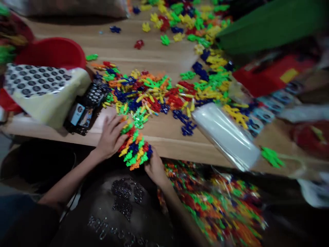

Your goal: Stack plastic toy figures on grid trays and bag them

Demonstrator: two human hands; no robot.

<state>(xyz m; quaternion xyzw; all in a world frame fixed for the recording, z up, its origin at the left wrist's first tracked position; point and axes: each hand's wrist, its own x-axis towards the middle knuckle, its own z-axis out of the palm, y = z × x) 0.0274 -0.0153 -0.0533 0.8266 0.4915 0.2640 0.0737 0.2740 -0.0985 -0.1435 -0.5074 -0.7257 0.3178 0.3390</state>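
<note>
Between my two hands, at the table's front edge, is a tight bundle of small colourful plastic pieces (135, 145) in green, orange, yellow, red and blue. My left hand (110, 135) curls its fingers over the bundle's upper left side. My right hand (155, 167) grips its lower right end, with part of the fingers hidden behind it. Just beyond the bundle lies a loose heap of similar plastic pieces (154, 91), some of them thin and stick-like. The exact kind of piece is too blurred to make out.
A red basin (58, 46) and printed sheets (38, 82) stand at the left, beside dark printed cards (83, 113). A stack of clear plastic bags (226, 135) lies right. A green object (269, 25) rises at the upper right. Below the table is a large mass of coloured pieces (218, 206).
</note>
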